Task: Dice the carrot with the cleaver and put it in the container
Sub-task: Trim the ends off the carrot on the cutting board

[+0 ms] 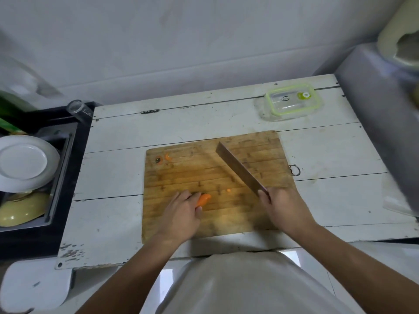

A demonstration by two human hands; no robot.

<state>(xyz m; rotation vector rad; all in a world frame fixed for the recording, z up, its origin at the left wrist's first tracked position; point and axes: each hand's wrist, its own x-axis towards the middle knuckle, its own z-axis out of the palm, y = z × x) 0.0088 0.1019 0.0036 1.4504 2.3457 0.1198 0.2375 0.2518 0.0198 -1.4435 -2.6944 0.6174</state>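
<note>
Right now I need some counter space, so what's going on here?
A person is cutting a carrot on a wooden cutting board. The left hand holds the carrot down; the right hand grips a cleaver, its blade raised off the carrot. A few small orange bits lie on the board. The container sits lidded at the table's far right.

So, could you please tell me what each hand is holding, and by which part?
The right hand grips the cleaver by its handle. The left hand holds the carrot near one end, against the board.
</note>
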